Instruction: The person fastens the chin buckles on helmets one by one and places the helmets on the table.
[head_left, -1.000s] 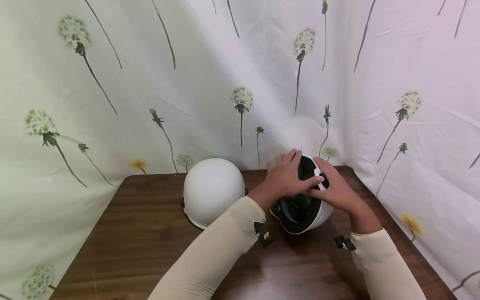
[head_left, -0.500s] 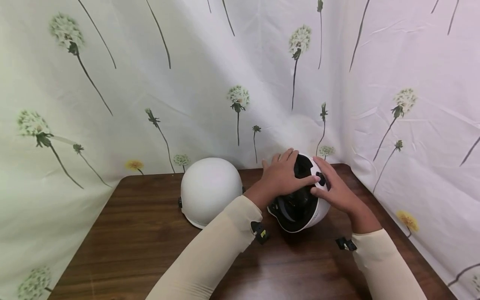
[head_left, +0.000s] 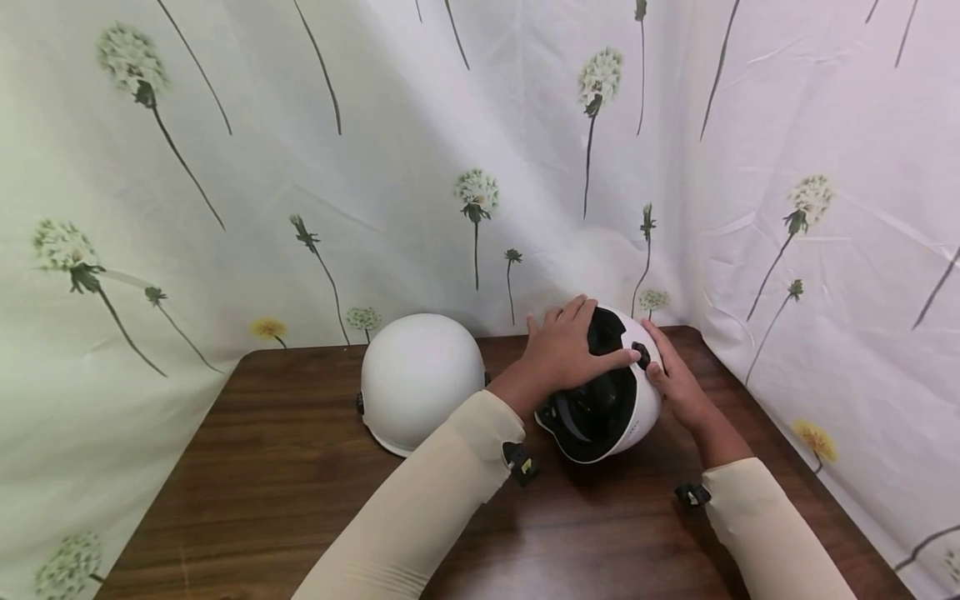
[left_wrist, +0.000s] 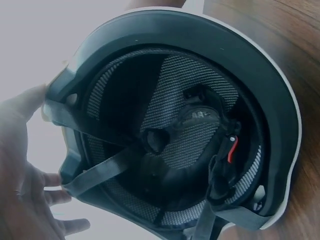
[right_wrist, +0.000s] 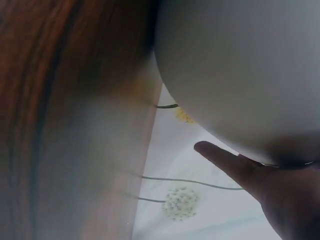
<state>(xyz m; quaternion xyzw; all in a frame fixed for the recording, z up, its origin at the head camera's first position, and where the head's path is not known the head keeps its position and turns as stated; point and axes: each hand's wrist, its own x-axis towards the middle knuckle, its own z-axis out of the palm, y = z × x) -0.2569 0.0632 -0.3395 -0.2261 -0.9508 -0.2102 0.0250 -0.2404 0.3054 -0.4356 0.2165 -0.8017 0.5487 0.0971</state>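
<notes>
A white helmet lies tilted on the right of the table, its dark hollow facing me. My left hand reaches across the opening and grips the edge, thumb beside a black round side fitting. In the left wrist view, grey chin straps cross the black lining, with a red tab on the buckle. Along the shell's right side rests my right hand, fingers extended; the right wrist view catches a straight finger against the smooth shell.
A second white helmet sits dome up to the left, close to my left forearm. Both are on a dark brown wooden table. Behind and at the sides hangs a white cloth printed with dandelions.
My right hand has shifted from the helmet's upper edge outward and right along the shell, uncovering the side fitting. The left hand keeps its hold, and the helmet stays nearly in place.
</notes>
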